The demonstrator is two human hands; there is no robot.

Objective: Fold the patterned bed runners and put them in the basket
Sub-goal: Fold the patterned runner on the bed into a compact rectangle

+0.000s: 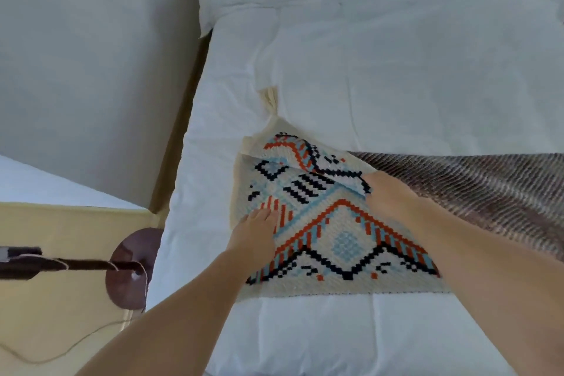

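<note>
White bed (pixel 366 55) fills most of the view. The patterned bed runner (pixel 341 241) lies across its near half, one corner turned back. A floor lamp (pixel 128 272) stands beside the bed. Left hand (pixel 256 232) presses flat on the runner, fingers straight. Right hand (pixel 387 195) grips the turned-back flap.
</note>
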